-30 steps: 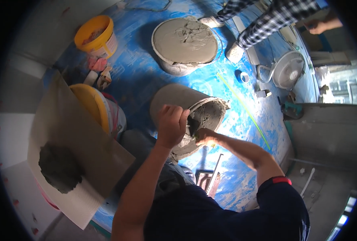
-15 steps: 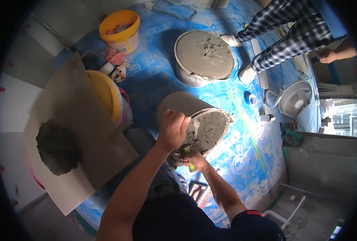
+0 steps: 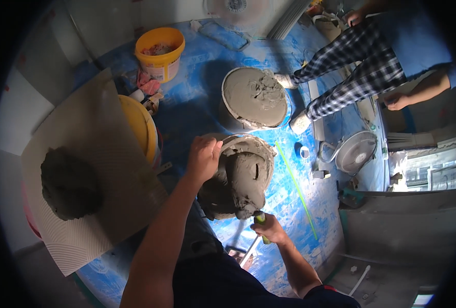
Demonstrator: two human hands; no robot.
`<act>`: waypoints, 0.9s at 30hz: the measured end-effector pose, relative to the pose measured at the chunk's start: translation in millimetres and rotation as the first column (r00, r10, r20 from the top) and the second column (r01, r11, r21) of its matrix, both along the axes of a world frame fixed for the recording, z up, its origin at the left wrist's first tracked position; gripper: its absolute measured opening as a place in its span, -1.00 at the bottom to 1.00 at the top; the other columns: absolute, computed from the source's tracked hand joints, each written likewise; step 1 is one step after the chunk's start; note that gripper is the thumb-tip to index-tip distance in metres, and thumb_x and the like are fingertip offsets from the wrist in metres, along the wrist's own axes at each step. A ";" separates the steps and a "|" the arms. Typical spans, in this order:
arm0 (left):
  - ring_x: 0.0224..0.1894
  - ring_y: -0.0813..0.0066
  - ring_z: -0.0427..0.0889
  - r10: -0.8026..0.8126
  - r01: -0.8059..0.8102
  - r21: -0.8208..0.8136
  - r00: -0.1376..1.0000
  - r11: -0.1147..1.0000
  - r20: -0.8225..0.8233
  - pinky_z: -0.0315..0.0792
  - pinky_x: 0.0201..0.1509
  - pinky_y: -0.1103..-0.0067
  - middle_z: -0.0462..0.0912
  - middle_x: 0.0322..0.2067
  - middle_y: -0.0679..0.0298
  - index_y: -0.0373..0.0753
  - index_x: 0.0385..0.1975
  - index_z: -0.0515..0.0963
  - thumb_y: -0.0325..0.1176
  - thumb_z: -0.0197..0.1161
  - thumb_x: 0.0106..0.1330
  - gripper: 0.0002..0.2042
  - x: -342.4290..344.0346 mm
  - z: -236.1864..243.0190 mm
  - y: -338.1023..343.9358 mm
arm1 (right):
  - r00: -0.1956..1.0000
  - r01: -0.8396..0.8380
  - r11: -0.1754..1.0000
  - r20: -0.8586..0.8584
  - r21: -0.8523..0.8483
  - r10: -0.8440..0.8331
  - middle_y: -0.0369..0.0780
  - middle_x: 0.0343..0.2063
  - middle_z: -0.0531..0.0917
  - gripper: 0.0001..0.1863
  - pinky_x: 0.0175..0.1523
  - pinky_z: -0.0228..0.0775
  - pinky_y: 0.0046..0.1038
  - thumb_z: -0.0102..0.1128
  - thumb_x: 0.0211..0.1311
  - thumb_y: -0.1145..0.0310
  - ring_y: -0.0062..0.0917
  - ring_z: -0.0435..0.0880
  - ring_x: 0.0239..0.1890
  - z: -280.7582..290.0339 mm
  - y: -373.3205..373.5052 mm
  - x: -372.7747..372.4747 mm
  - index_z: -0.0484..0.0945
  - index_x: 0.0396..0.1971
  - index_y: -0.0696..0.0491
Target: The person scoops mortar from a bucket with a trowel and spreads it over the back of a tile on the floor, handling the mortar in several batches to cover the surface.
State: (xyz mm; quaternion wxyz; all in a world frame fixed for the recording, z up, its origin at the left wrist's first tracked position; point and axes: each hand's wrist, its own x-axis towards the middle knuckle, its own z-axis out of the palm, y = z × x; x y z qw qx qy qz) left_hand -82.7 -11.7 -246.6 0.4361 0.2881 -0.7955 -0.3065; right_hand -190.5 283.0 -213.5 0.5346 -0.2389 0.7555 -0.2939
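Note:
My left hand (image 3: 205, 158) is closed on the rim of a mortar bucket (image 3: 244, 137), which tilts toward me. In my right hand (image 3: 271, 229) is the green handle of a trowel (image 3: 260, 224). A thick lump of wet grey mortar (image 3: 247, 177) sits over the trowel's blade, hiding it, at the bucket's mouth. Left of me lies a large tile (image 3: 117, 177) with combed ridges and a dark heap of mortar (image 3: 70, 186) on it. Just beyond the tilted bucket stands a second bucket (image 3: 230, 122), filled with mortar to the brim.
A yellow bucket (image 3: 158, 69) holding scraps stands far left; another yellow bucket (image 3: 135, 123) is beside the tile. At the right are a co-worker's checked trousers (image 3: 351, 84), a fan (image 3: 356, 153) and a green strip (image 3: 297, 190) on the blue floor sheet (image 3: 289, 246).
My right hand has moved right and nearer to me, bringing the trowel up with a big lump of mortar. The bucket's mouth now faces more upward. My left hand stays on its rim.

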 end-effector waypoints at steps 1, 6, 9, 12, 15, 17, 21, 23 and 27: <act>-0.37 -0.06 0.46 0.010 -0.010 -0.005 1.000 1.000 0.021 0.35 -0.23 0.25 0.53 -0.51 0.02 -0.31 -0.60 0.40 -0.41 0.19 0.27 -0.78 -0.7 -0.7 -2.4 | 1.000 -0.017 1.000 -0.020 0.007 0.018 -0.32 -0.68 0.50 -0.82 -0.50 0.30 -0.52 0.27 0.06 0.42 -0.69 0.43 -0.62 4.8 10.0 -4.3 0.47 -0.45 0.17; -0.41 -0.03 0.48 0.063 -0.062 -0.024 0.997 0.998 0.037 0.36 -0.26 0.24 0.53 -0.54 0.04 -0.28 -0.63 0.41 -0.37 0.19 0.26 -0.76 -2.7 -4.8 -5.1 | 0.988 0.034 0.997 0.146 0.072 -0.045 -0.33 -0.68 0.49 -0.82 -0.54 0.28 -0.56 0.33 0.03 0.47 -0.69 0.43 -0.64 62.0 23.7 -20.2 0.47 -0.49 0.15; -0.41 -0.02 0.51 0.079 -0.079 -0.009 0.997 0.997 0.000 0.37 -0.26 0.23 0.54 -0.55 0.05 -0.26 -0.65 0.43 -0.33 0.20 0.26 -0.75 -3.9 -3.7 -0.9 | 0.967 0.015 1.000 0.253 0.016 -0.019 -0.32 -0.69 0.47 -0.82 -0.56 0.25 -0.56 0.33 0.01 0.49 -0.67 0.42 -0.67 68.8 21.0 -31.9 0.45 -0.50 0.14; -0.38 -0.03 0.52 0.099 -0.099 0.003 0.995 0.995 0.028 0.38 -0.25 0.22 0.54 -0.54 0.02 -0.25 -0.64 0.44 -0.33 0.21 0.25 -0.75 2.2 1.4 -0.8 | 0.955 0.011 1.000 0.297 0.024 -0.017 -0.31 -0.70 0.47 -0.81 -0.56 0.24 -0.55 0.34 0.02 0.49 -0.65 0.41 -0.68 64.3 8.1 -34.9 0.45 -0.50 0.12; -0.33 -0.07 0.49 0.077 -0.077 0.050 0.997 0.996 -0.010 0.38 -0.21 0.21 0.52 -0.49 -0.01 -0.28 -0.61 0.40 -0.38 0.18 0.27 -0.78 9.8 5.8 11.1 | 0.966 0.077 0.994 0.240 0.075 -0.093 -0.29 -0.69 0.47 -0.84 -0.56 0.24 -0.54 0.31 0.02 0.51 -0.64 0.40 -0.69 74.9 19.8 -22.0 0.45 -0.49 0.13; -0.35 -0.06 0.49 0.067 -0.065 0.066 0.998 0.996 -0.022 0.37 -0.22 0.22 0.51 -0.51 -0.01 -0.28 -0.61 0.39 -0.39 0.17 0.26 -0.78 9.7 3.9 10.7 | 0.961 0.092 0.994 0.256 0.065 -0.106 -0.28 -0.68 0.47 -0.84 -0.56 0.22 -0.55 0.30 0.00 0.54 -0.64 0.40 -0.68 75.7 30.9 -24.2 0.45 -0.49 0.14; -0.41 -0.04 0.47 0.029 -0.027 0.027 0.995 0.999 -0.096 0.35 -0.26 0.21 0.47 -0.57 -0.01 -0.28 -0.65 0.35 -0.41 0.17 0.26 -0.75 7.1 -0.6 8.3 | 0.972 0.123 0.992 0.198 0.036 -0.128 -0.29 -0.68 0.46 -0.84 -0.56 0.21 -0.56 0.29 -0.03 0.56 -0.64 0.40 -0.68 96.8 36.7 -19.2 0.45 -0.50 0.15; -0.42 -0.05 0.47 0.021 -0.019 0.017 0.993 1.000 -0.116 0.34 -0.27 0.21 0.46 -0.58 0.00 -0.28 -0.66 0.34 -0.42 0.16 0.26 -0.75 3.4 -7.7 9.9 | 0.969 0.126 0.992 0.216 -0.026 -0.117 -0.30 -0.67 0.46 -0.84 -0.57 0.23 -0.57 0.28 -0.03 0.59 -0.65 0.40 -0.69 116.2 35.1 -19.9 0.44 -0.50 0.15; -0.30 0.11 0.59 -0.024 0.039 -0.069 0.981 0.997 0.195 0.40 -0.14 0.20 0.60 -0.44 0.09 -0.21 -0.46 0.54 -0.40 0.08 0.25 -0.88 -9.3 -11.7 32.8 | 0.949 0.176 0.964 0.295 -0.200 -0.112 -0.25 -0.65 0.47 -0.79 -0.57 0.27 -0.56 0.30 -0.13 0.57 -0.60 0.43 -0.68 159.9 19.7 -17.0 0.45 -0.46 0.21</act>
